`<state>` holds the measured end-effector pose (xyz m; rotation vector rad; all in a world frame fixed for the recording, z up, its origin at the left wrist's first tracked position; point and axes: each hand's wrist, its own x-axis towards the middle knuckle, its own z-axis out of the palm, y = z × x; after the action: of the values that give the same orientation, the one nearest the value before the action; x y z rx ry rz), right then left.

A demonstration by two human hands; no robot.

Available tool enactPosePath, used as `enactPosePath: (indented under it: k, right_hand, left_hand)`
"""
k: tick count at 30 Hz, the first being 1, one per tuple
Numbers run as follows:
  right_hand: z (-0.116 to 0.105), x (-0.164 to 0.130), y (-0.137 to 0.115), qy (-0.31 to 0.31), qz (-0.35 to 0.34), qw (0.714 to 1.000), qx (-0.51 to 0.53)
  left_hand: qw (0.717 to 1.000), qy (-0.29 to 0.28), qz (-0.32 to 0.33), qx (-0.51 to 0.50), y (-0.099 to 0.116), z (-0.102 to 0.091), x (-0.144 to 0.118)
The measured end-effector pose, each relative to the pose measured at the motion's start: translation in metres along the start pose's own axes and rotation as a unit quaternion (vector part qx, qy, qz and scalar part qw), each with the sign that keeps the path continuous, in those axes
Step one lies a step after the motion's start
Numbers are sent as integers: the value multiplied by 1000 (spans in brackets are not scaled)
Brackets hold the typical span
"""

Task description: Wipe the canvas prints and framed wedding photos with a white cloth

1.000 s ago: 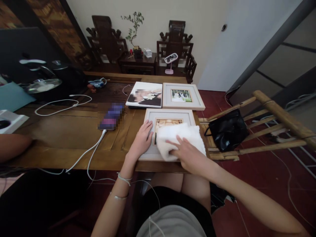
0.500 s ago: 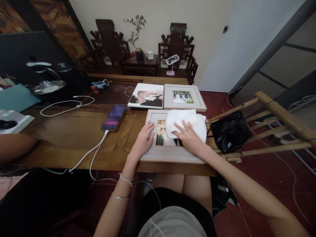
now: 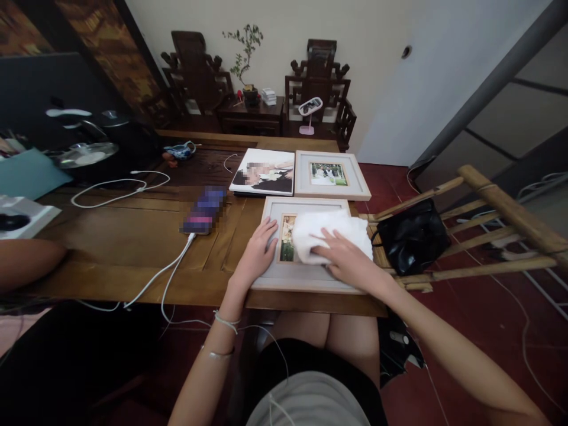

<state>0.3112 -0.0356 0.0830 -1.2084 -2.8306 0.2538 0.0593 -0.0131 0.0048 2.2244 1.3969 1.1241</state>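
Note:
A light wooden picture frame [image 3: 306, 284] with a pale mat lies flat at the table's front edge. My left hand [image 3: 260, 248] rests on its left border, fingers stretched out. On the right half of the glass, a folded white cloth [image 3: 331, 228] is pressed down under my right hand [image 3: 348, 260], whose fingers grip its near side. The cloth hides most of the photo inside; only a strip at its left shows. Just behind lie a second framed photo [image 3: 328, 174] and, beside it, a white-and-black photo print or album [image 3: 266, 171].
Left of the frame is a phone [image 3: 203, 210] plugged into a white cable [image 3: 171, 266]. A lidded pan [image 3: 86, 157] stands farther left, near another person's arm [image 3: 31, 266]. A black bag [image 3: 412, 236] sits on a bamboo chair [image 3: 510, 207] at the right.
My right hand and the white cloth have slid toward me across the frame, uncovering its far border. My left hand stays in place.

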Motion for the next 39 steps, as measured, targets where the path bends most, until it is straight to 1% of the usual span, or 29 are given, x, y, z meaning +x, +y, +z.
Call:
enactPosePath:
  k: [3,5,7,9,12,14,17,19,21,23,25,28,30,32,33,35,37,39]
  right_hand:
    - [6,25,26,61,17,997,-42]
    - [8,36,35,72,21,994,-73]
    - [11,41,37,68,12,993,-97]
    - [13,38,31,59,-3,993,-106]
    - [11,20,13,41,-21,996,-72]
    - [3,3,-2,8,-28,999,-29]
    - [-11,-21,-20,-59,-21,998,25]
    - [-16,-30,-26,-83,-13,996,43]
    - [-15,-30,-25,-76,-9,996,45]
    - [-8,-22,-15,-45,-13,999,27]
    - [-2,-6,1,-1,-8,1000,-5]
    - [-1,27,33,55,33,997,-49]
    - [-4,48,51,77,49,994,-67]
    - [-5,63,59,81,37,993,-83]
    - [-4,66,58,75,27,993,-90]
    - [1,63,49,53,9,994,-95]
    - [6,48,31,33,-10,996,-85]
    - [7,26,10,11,-35,998,-54]
  left_hand:
    - [1000,-2,2,1,0,-1,0]
    - [1000,-2,3,2,0,-1,0]
    - [1000,0,3,3,0,-1,0]
    - [1000,2,1,2,0,-1,1]
    - [1000,3,-1,2,0,-1,1]
    - [1000,3,-2,2,1,-1,1]
    - [1000,-1,-7,4,1,-1,1]
    - [1000,-7,-10,6,1,-2,1]
    - [1000,-12,-10,8,2,-3,1]
    - [1000,-16,-8,10,1,-3,0]
    - [1000,-17,-4,13,1,-3,0]
    - [1000,-11,-1,18,0,-2,1]
    - [1000,-10,-2,20,-1,-1,2]
    - [1000,-9,-4,21,-1,-2,3]
    - [1000,-8,-5,22,-2,-2,4]
    - [1000,-6,-5,22,-2,-2,5]
    - [1000,-2,-7,20,-2,-3,6]
    - [1000,2,-10,14,-2,-3,6]
